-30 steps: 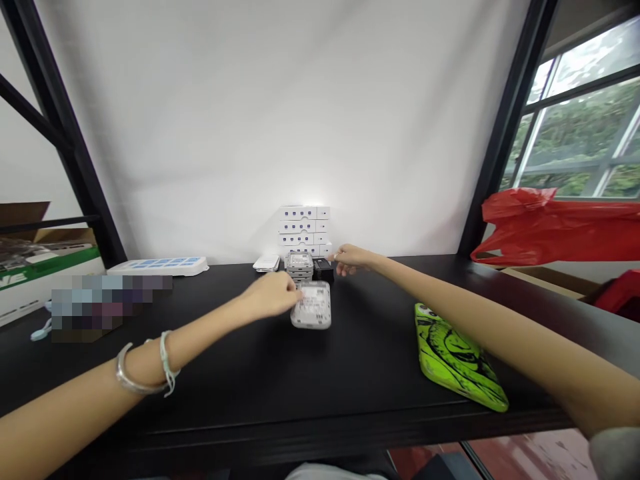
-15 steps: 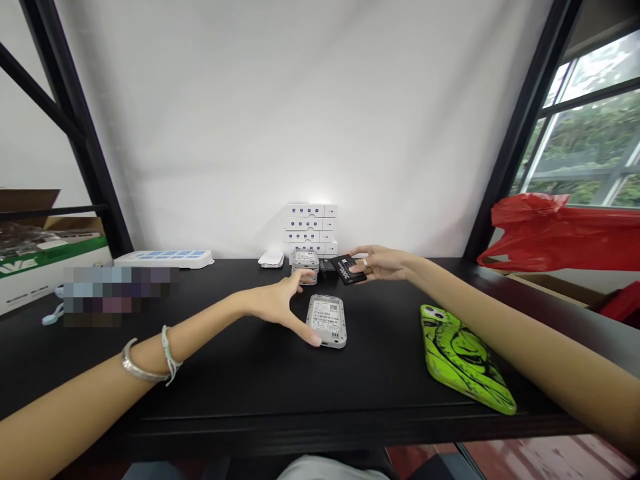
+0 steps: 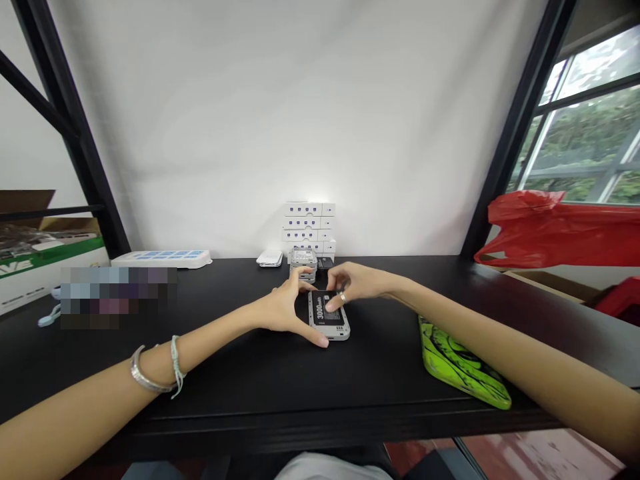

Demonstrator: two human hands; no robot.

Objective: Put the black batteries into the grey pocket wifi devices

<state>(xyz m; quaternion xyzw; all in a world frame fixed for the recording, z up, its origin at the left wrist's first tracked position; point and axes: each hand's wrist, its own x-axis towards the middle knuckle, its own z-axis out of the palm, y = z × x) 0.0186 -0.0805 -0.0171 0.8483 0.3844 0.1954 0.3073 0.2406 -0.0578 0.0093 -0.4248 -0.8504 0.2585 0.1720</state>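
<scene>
A small grey device (image 3: 334,327) lies open on the black table (image 3: 250,380). My left hand (image 3: 287,308) brackets its left side, thumb at the near corner and fingers at the far edge. A black battery (image 3: 325,307) printed with "3000" sits in the device, and my right hand (image 3: 353,287) presses its fingertips on it. Just behind stands a stack of similar grey devices (image 3: 303,263), with a few black batteries (image 3: 325,263) beside it.
White boxes (image 3: 307,227) are stacked against the back wall, a white cover (image 3: 269,259) lying next to them. A green phone case (image 3: 460,367) lies at the right. A white and blue power strip (image 3: 160,258) and a cardboard box (image 3: 30,253) sit left. A red bag (image 3: 555,227) hangs right.
My right hand carried a black battery from the back pile over to the grey device and set it into it. My left hand stayed at the device's left side.
</scene>
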